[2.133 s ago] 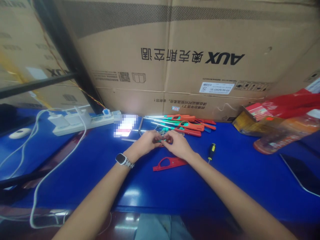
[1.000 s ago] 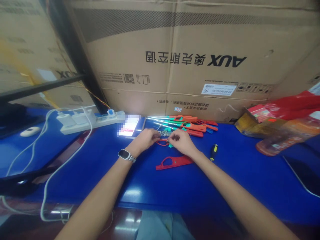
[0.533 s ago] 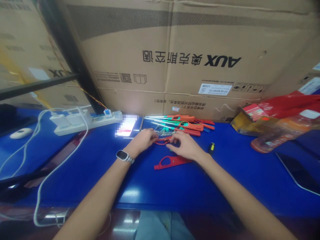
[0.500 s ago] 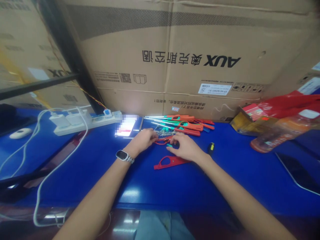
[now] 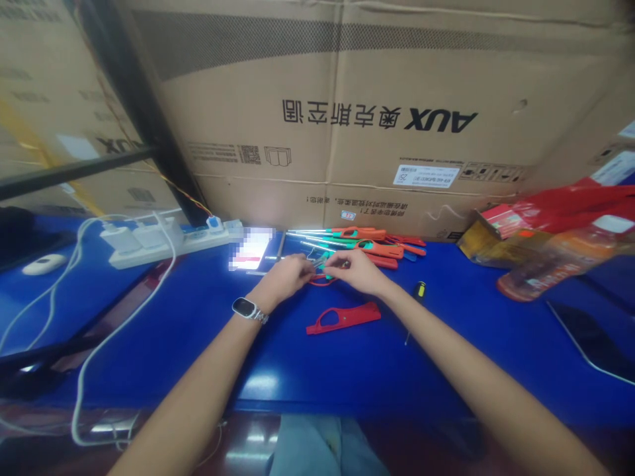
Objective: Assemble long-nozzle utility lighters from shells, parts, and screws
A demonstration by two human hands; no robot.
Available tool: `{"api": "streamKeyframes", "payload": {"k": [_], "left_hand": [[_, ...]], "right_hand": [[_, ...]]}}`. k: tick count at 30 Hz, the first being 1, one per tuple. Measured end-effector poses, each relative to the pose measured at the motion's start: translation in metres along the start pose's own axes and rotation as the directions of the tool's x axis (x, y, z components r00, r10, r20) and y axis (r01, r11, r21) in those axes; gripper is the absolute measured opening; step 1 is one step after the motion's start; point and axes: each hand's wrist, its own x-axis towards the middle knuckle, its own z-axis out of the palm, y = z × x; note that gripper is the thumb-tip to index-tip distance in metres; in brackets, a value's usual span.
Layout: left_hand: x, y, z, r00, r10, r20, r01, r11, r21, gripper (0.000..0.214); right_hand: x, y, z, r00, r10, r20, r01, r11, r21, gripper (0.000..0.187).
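My left hand (image 5: 290, 276) has its fingers closed on a red lighter casing half (image 5: 322, 281), which shows below the fingertips. A thin metal tube lies along the table to the left of that hand. My right hand (image 5: 360, 271) is in a pinch just above the same casing; what is between its fingertips is too small and hidden to make out. Another red lighter casing half (image 5: 350, 318) lies nearer me, with a finger-hole opening. Behind my hands is a pile of orange gas lighters (image 5: 380, 248) with green parts and metal tubes.
A black and yellow screwdriver (image 5: 421, 291) lies beside my right forearm. Left of the pile are a lit phone (image 5: 253, 248) and a white power strip (image 5: 149, 251) with cables. A drink bottle (image 5: 560, 261) and a dark phone (image 5: 590, 337) are at right. A cardboard box (image 5: 342, 152) stands behind.
My right hand has moved up and slightly left, towards my left fingertips, and its fingers have closed together. The nearer casing half is now fully uncovered. My left hand has barely moved.
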Motion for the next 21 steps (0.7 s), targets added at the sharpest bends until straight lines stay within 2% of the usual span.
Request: {"api": "streamKeyframes", "payload": {"k": [5,10,15,21], "left_hand": [[-0.001,0.001,0.0,1.0,0.02,0.0,-0.02,1.0,0.011,0.015],[-0.001,0.0,0.001,1.0,0.027,0.009,-0.027,1.0,0.005,0.014],[-0.002,0.001,0.001,1.0,0.016,0.007,-0.016,0.999,0.03,0.015],[-0.001,0.003,0.0,1.0,0.016,0.02,-0.016,1.0,0.007,0.013]], "right_hand": [[0.02,0.004,0.009,0.991,-0.001,0.135,0.024,0.984,-0.174,0.005],[0.026,-0.004,0.001,0.969,0.036,0.245,0.034,0.96,-0.277,0.009],[0.033,-0.011,-0.003,0.961,0.028,0.274,0.065,0.943,-0.325,0.013],[0.033,-0.007,-0.001,0.953,0.023,0.301,0.091,0.93,-0.357,0.017]]}}
